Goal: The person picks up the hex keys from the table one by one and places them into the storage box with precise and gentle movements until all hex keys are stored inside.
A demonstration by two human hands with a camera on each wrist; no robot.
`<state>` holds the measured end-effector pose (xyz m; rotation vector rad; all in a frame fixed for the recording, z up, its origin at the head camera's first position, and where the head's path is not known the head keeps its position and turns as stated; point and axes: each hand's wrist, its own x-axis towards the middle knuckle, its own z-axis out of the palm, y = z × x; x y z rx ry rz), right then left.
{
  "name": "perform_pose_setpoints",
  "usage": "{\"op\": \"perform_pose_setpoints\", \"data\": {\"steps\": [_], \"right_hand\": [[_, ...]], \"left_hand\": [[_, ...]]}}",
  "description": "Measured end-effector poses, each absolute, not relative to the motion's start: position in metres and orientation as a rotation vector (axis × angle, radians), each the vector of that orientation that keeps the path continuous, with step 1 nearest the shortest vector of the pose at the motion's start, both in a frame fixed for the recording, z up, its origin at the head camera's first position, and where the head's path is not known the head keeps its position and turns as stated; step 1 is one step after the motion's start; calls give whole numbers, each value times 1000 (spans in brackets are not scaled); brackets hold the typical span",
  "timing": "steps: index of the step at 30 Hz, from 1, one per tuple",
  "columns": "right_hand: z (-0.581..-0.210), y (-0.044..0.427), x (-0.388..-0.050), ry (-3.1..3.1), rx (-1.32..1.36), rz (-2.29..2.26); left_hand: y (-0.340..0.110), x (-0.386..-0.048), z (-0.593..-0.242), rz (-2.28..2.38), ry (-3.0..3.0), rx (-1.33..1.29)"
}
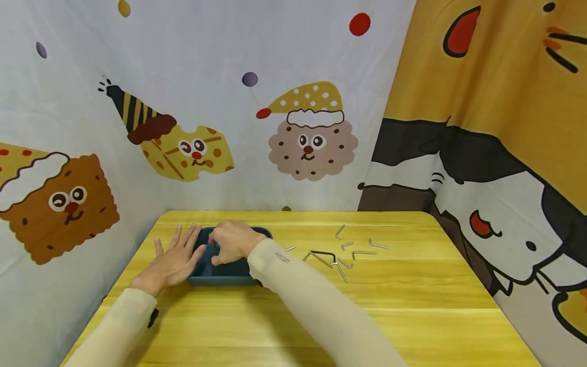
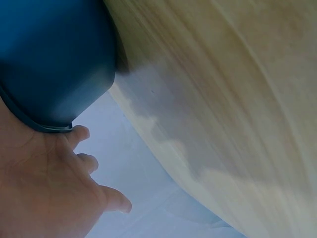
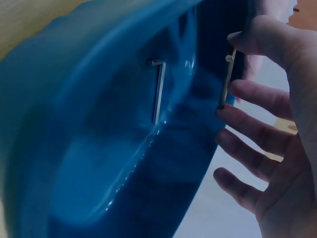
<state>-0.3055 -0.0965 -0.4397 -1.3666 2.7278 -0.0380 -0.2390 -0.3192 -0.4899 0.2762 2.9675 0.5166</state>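
A dark blue plastic tray (image 1: 224, 281) stands toward the left of the table. My left hand (image 1: 171, 264) lies over its left edge with fingers spread; in the left wrist view the palm (image 2: 47, 178) touches the tray's rim. My right hand (image 1: 233, 243) reaches down into the tray. Seen from the right wrist, its thumb and fingertips hold a small hex key (image 3: 227, 82) near the tray's wall. A second, L-shaped hex key (image 3: 159, 94) lies inside the tray, apart from the fingers.
To the right of the tray, several loose hex keys lie scattered on the wooden table (image 1: 412, 285), among them a black one (image 1: 323, 253) and a silver one (image 1: 365, 253). A printed cloth (image 1: 302, 51) hangs behind and beside the table.
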Motion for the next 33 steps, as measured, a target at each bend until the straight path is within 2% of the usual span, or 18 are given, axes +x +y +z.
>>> {"op": "perform_pose_setpoints", "data": {"steps": [18, 33], "right_hand": [[-443, -104, -305, 2706, -1348, -97], [-429, -52, -290, 2763, -1449, -267]], "left_hand": [[-319, -240, -490, 493, 2953, 264], [-316, -241, -489, 497, 2970, 238]]}}
